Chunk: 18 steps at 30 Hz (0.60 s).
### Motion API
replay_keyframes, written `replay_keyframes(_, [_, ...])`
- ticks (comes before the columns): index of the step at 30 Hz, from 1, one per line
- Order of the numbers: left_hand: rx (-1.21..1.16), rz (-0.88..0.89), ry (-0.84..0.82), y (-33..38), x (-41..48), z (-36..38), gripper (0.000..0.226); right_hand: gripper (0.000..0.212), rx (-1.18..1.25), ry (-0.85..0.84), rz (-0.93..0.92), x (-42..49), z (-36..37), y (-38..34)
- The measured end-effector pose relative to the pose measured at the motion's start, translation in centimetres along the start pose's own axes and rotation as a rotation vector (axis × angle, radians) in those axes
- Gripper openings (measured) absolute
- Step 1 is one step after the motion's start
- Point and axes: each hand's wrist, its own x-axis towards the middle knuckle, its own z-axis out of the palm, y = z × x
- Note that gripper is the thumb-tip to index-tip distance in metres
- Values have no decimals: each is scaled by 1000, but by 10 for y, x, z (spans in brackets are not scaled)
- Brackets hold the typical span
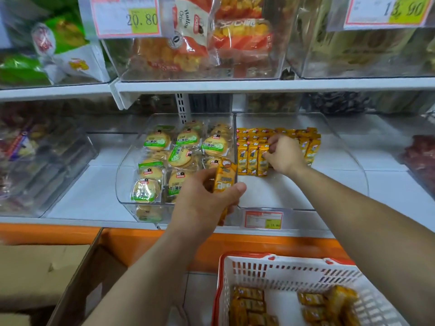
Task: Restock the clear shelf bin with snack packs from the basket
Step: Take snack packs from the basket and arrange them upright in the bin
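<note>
Left hand [202, 198]: curled round yellow snack pack [224, 178], held over the front edge of clear bin [270, 191]. Right hand [286, 155]: inside the bin, pinching front-row pack [262, 161] among upright yellow rows. Basket [294, 271], below right: holds loose packs [249, 304].

place: I am in a snack shop | proof: price tags [126, 16] on clear bins [277, 123] of packaged snacks [186, 156], white shelves [235, 85], shopping basket [282, 271]

The person's left forearm [150, 274] and right forearm [364, 208] were bare along their whole visible length, and the left hand [202, 198] and right hand [286, 154] were likewise uncovered.
</note>
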Motion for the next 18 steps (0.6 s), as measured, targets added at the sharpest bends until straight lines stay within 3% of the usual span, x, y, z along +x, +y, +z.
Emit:
replay_keyframes(8, [-145, -80, -6, 5, -4, 5, 58, 55, 53, -18, 55, -28, -33, 0])
replay_keyframes(11, [-186, -95, -49, 6, -6, 9, 47, 39, 315, 14, 63, -67, -64, -10])
replay_keyframes(14, [-182, -92, -118, 7, -9, 16, 44, 23, 554, -78, 58, -122, -96, -19])
replay_keyframes(18, [-175, -85, -343, 10, -16, 31, 29, 33, 786, -252, 67, -178, -121, -26])
